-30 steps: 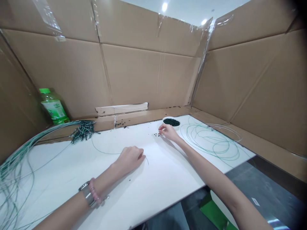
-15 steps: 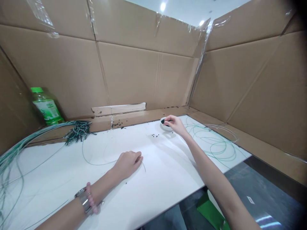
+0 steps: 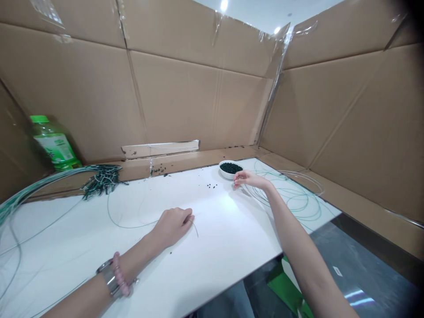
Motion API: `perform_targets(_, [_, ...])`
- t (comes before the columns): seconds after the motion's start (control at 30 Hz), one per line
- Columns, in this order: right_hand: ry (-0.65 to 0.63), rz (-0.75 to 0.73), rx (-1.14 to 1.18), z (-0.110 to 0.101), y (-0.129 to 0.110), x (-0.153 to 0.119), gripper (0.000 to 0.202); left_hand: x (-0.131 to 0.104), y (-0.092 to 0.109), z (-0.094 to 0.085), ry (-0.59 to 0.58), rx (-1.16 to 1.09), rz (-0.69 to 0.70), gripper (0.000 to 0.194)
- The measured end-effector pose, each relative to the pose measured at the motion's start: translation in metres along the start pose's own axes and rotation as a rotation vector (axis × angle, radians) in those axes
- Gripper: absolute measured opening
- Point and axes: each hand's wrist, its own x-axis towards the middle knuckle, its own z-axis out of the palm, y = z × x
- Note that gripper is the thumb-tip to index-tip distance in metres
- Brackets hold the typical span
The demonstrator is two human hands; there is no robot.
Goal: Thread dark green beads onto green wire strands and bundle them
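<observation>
My left hand [image 3: 174, 225] rests low over the white board, its fingers pinched on a thin green wire [image 3: 132, 227]. A short free end of that wire sticks out past the fingertips and curves down. My right hand [image 3: 251, 179] is beside the front right of a small white bowl [image 3: 225, 176] filled with tiny dark pieces [image 3: 231, 168]. Thumb and fingers of the right hand are drawn together; whatever lies between them is too small to make out. Several loose dark pieces [image 3: 212, 186] are scattered on the board left of the right hand.
At the left lies a bundle of green wires with dark clustered ends [image 3: 103, 180]. A green-capped bottle [image 3: 55, 145] stands behind it. Loose wire coils [image 3: 301, 203] spread at the right. Cardboard walls [image 3: 185, 97] enclose the white board [image 3: 212, 260].
My right hand has come out of the bowl, moving slightly right and toward me, so the dark pieces inside now show. My left hand stays on the wire. The view has shifted slightly.
</observation>
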Motion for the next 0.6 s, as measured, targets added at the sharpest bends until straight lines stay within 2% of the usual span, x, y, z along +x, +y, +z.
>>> perform_targets(0.1, [0.017,-0.003,0.023,0.009,0.01,-0.004,0.022,-0.001,0.0,-0.001,-0.004,0.0,0.006,0.03])
perform_targets(0.37, [0.225,-0.033,0.104,0.024,0.033,0.001,0.028,0.001,0.0,-0.002,0.0,-0.01,0.029,0.03])
perform_targets(0.6, [0.195,-0.066,0.103,0.028,0.031,0.011,0.025,0.003,-0.004,0.004,0.028,-0.017,0.039,0.027])
